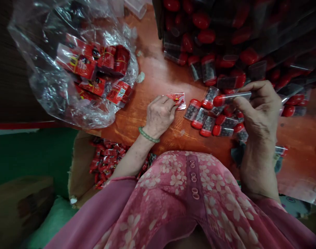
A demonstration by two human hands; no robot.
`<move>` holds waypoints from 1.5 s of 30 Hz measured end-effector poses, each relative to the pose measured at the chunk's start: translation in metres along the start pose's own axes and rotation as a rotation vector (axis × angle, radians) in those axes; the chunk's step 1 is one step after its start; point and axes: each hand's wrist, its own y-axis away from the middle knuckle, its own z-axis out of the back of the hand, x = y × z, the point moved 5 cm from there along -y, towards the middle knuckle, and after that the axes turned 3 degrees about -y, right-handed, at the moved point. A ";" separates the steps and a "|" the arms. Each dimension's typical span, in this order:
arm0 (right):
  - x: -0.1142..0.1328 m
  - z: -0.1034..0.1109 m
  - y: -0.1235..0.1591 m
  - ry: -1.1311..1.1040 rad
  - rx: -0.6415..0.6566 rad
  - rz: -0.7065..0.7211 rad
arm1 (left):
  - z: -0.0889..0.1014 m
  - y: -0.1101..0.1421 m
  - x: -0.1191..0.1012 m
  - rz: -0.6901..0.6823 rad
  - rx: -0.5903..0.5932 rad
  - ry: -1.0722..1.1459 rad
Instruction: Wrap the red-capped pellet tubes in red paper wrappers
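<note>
My left hand [159, 116] rests on the table, its fingertips pinching a small red-and-white paper packet [177, 101]. A green bead bracelet [148, 135] circles that wrist. My right hand [259, 117] grips a transparent plastic tube with a red cap [232, 99], holding it level above the table. Dark small contents show inside similar red-capped tubes [207, 119], which lie loose between my hands, close to my right hand. The packet's far end sticks out past my left fingers, and the rest of it is hidden by them.
A large heap of red-capped tubes [225, 45] fills the far right of the orange-red wooden table [152, 69]. A plastic bag of red boxes [95, 65] sits far left. A cardboard box of red packets [106, 159] stands below the table edge, left of my lap.
</note>
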 end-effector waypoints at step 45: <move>0.027 -0.050 0.017 0.159 0.363 0.073 | 0.031 0.022 -0.019 0.044 -0.060 0.826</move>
